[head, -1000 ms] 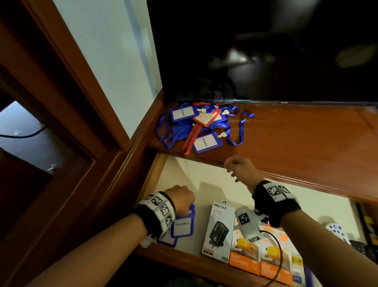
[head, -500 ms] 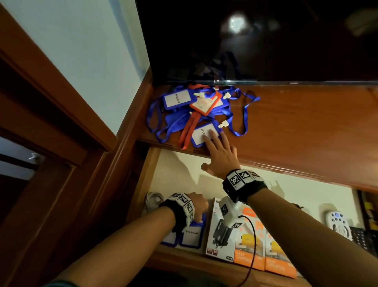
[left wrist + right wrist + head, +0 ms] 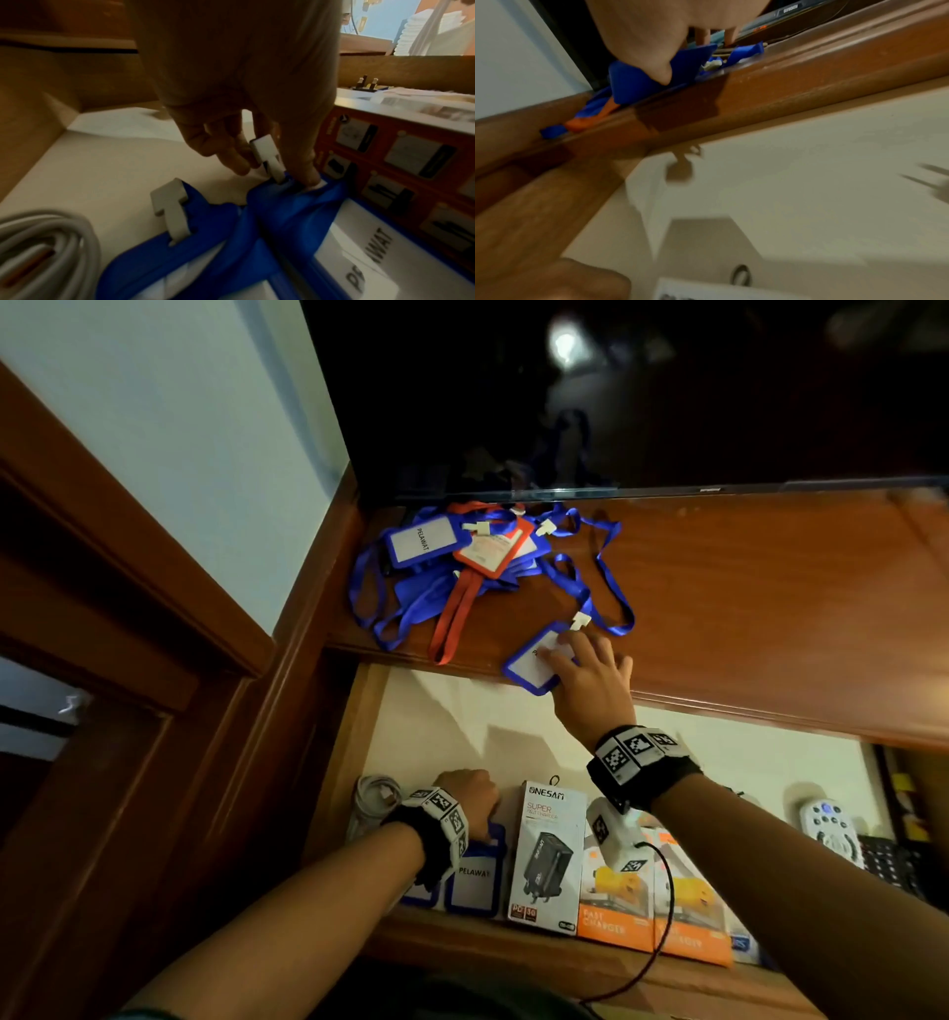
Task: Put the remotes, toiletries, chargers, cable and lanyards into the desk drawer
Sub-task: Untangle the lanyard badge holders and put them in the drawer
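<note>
Right hand (image 3: 590,683) fingers flat on badge holder (image 3: 534,662), overhanging desk edge at 12 o'clock; left hand (image 3: 470,796) pinches drawer lanyard clip (image 3: 267,156).

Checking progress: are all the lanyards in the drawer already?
No, a pile of lanyards lies on the desk top, outside the drawer.

A home or hotel room is being indicated: a television (image 3: 642,392) is being carried on a wooden tabletop (image 3: 770,608) beside a wood-framed wall (image 3: 154,428).
</note>
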{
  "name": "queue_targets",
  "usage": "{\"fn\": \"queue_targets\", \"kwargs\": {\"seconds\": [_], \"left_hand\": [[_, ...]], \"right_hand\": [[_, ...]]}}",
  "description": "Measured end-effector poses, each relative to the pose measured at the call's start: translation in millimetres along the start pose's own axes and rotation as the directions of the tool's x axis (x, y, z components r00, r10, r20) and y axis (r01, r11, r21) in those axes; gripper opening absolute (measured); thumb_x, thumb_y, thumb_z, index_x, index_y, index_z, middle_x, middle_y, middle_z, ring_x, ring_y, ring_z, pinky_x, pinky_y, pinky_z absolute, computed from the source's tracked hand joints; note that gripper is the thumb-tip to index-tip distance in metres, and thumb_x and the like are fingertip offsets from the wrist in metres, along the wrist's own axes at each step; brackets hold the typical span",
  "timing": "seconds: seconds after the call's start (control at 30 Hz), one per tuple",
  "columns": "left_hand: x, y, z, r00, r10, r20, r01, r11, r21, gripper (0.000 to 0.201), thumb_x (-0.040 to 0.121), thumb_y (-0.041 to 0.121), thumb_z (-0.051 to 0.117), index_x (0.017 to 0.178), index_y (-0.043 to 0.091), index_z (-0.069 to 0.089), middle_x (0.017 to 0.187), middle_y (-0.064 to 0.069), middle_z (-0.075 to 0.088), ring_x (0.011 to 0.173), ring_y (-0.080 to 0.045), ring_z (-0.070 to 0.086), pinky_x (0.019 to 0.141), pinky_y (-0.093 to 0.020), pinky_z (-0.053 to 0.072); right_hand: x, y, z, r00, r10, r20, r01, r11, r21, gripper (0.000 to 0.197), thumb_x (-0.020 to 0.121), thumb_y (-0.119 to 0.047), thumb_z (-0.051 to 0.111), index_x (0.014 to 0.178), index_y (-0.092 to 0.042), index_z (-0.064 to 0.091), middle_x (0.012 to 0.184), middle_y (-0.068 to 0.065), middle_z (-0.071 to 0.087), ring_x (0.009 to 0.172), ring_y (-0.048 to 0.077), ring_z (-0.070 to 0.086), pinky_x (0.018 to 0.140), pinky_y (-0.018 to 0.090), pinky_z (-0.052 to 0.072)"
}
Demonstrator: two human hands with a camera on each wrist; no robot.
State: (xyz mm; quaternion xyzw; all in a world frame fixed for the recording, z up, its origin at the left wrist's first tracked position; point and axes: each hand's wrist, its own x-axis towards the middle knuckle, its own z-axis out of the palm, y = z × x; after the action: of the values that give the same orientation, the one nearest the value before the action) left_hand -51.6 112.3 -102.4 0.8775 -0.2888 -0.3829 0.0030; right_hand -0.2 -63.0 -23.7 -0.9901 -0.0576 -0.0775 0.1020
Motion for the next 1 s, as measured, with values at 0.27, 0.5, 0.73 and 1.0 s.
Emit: {"fn": "queue_targets", "kwargs": {"seconds": [0.27,0.5,0.73,1.0], "left_hand": [[-21.1,-12.2,-34.2,0.973,-0.156,-0.172,0.101,0.951,-0.293,0.034,0.077,0.043,0.066,0.103,0.021,0.064,0.107,-0.001,0.063,0.096,-0.023,0.061,0.083,-0.034,0.051],[-77.8,2.8,-135.6,0.908,-0.329,-0.26,-0.228,0.133,-0.965,0.056,0.097,0.053,0.031,0.086,0.012,0.067,0.076,-0.007,0.072,0.061,-0.013,0.068,0.052,-0.021,0.044],[-126.8,46.9,-183.9,0.921,-0.123,-0.369,-0.34,0.205,-0.918,0.027,0.089,0.031,0.061,0.11,0.014,0.063,0.095,-0.001,0.07,0.086,-0.015,0.066,0.074,-0.026,0.052],[-155.4,73.9,-172.2,0.825,-0.171,-0.539,-0.484,0.278,-0.829,0.039,0.087,0.0,0.061,0.12,0.017,0.055,0.11,-0.008,0.067,0.096,-0.024,0.066,0.08,-0.038,0.056]], "right_hand": [[1.2,3.6,-55.3,0.967,0.054,-0.251,-0.02,0.99,0.138,0.027,0.084,-0.017,0.06,0.106,-0.028,0.07,0.116,0.008,0.06,0.091,0.038,0.051,0.066,0.039,0.044],[-19.7,0.4,-105.5,0.913,-0.111,-0.392,0.252,0.91,0.328,0.031,0.074,0.004,0.072,0.101,-0.012,0.073,0.108,0.012,0.061,0.092,0.03,0.064,0.071,0.031,0.055],[-53.0,-18.3,-126.0,0.836,-0.24,-0.494,0.447,0.821,0.356,0.023,0.08,-0.006,0.066,0.102,0.001,0.068,0.112,0.02,0.061,0.108,0.02,0.053,0.093,0.015,0.043],[-82.4,-15.3,-145.4,0.932,0.047,-0.36,0.284,0.524,0.803,0.043,0.079,0.001,0.046,0.118,-0.008,0.062,0.125,0.003,0.06,0.108,0.019,0.062,0.076,0.042,0.058]]}}
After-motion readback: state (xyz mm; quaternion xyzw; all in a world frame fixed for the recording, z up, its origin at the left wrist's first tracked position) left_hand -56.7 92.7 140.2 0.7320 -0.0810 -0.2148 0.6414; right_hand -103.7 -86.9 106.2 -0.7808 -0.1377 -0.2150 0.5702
